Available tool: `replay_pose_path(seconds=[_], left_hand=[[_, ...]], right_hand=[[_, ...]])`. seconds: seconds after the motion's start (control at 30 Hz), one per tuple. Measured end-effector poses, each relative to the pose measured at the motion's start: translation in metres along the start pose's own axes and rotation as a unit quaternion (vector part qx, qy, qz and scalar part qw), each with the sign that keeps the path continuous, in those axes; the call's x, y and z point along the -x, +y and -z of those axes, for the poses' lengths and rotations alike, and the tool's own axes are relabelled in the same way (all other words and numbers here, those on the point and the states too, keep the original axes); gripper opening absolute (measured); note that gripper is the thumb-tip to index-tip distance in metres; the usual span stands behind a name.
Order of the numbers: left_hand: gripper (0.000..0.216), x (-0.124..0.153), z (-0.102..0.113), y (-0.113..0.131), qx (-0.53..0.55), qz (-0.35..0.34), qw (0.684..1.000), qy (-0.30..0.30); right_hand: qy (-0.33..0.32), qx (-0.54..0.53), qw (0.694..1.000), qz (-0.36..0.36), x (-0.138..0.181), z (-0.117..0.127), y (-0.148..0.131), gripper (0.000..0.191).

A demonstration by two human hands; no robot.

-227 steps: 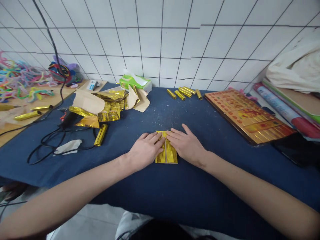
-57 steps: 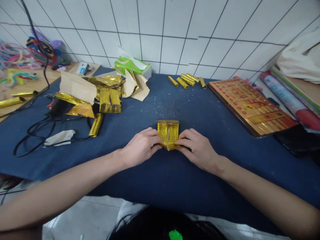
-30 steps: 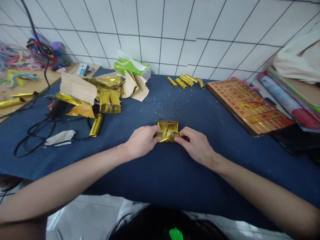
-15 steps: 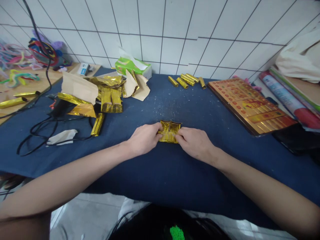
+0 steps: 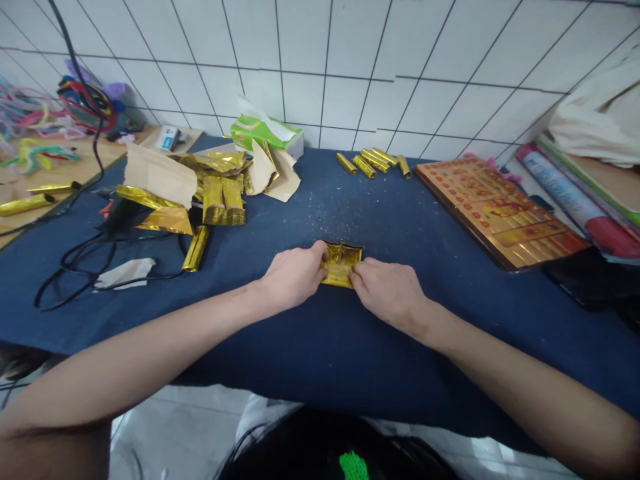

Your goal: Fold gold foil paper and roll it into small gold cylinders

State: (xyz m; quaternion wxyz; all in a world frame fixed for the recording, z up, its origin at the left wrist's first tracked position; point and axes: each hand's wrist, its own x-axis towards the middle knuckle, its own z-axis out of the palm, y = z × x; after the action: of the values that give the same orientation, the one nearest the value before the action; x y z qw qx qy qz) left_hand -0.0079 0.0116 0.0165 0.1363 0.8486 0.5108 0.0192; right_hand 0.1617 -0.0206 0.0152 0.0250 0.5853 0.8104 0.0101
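A small folded piece of gold foil paper point(image 5: 343, 265) lies on the dark blue cloth in front of me, creased down its middle. My left hand point(image 5: 296, 277) pinches its left edge between thumb and fingers. On the opposite edge, my right hand point(image 5: 387, 287) grips with the fingers curled in. Most of both sets of fingertips is hidden behind the hands and the foil. Farther back, several gold foil rolls point(image 5: 374, 162) lie together near the wall.
Gold and brown paper pieces point(image 5: 160, 175) are heaped at left beside a green tissue box point(image 5: 267, 135). A black cable point(image 5: 67, 259) loops over the blue cloth point(image 5: 280, 360). At right lies a stack of gold-and-red printed sheets point(image 5: 500, 213). A tiled wall point(image 5: 305, 53) bounds the back.
My left thumb has shifted slightly up and inward along the foil's left edge. The foil has moved very slightly; both hands stay on it.
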Motion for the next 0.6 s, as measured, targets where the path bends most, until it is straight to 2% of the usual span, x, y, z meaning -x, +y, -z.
replay_pose_path(seconds=[0.2,0.33,0.47,0.6], left_hand=[[0.019,0.005,-0.004,0.003,-0.059,-0.011,0.998,0.033],[0.018,0.006,-0.006,0.005,-0.089,-0.035,0.994,0.056],[0.014,0.008,-0.009,0.004,-0.11,-0.057,0.989,0.075],[0.01,0.009,-0.012,0.0,-0.128,-0.099,0.982,0.099]], right_hand=[[0.049,0.049,0.998,0.009,0.007,-0.009,0.0,0.029],[0.142,0.059,0.988,0.005,0.012,-0.016,0.003,0.025],[0.224,0.07,0.964,0.123,0.014,-0.019,0.007,0.021],[0.212,0.058,0.953,0.206,0.016,-0.019,0.011,0.026]])
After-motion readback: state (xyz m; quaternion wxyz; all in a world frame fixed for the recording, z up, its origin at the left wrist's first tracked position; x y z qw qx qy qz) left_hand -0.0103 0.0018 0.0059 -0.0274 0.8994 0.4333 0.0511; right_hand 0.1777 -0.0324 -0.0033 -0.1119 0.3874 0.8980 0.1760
